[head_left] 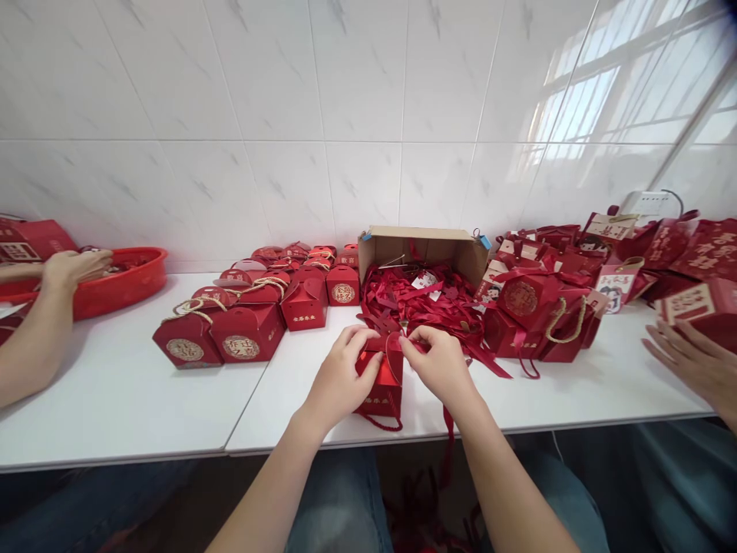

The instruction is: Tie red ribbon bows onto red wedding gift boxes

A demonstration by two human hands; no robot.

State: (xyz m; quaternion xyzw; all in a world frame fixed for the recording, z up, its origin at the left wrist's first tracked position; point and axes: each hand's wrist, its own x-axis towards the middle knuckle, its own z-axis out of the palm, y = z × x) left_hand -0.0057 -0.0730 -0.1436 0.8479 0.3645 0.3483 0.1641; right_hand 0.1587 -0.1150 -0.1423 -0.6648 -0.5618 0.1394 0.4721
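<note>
A small red gift box (387, 393) with gold lettering stands near the table's front edge, a dark red cord hanging at its base. My left hand (344, 370) is curled round the box's upper left side, thumb and fingers at its top flaps. On the other side, my right hand (441, 367) pinches a red ribbon (422, 344) at the top of the box; the fingertips are partly hidden. Just behind the hands, a cardboard carton (426, 233) lies open towards me, with tangled red ribbons (397, 296) spilling out.
Several red boxes (247, 338) with gold emblems and twine stand at left. More ribboned boxes (521, 307) are piled at right. A person's arm (40, 330) reaches to a red basin (135, 284); another person's hand (691, 361) is beside a box at far right. Behind is a tiled wall.
</note>
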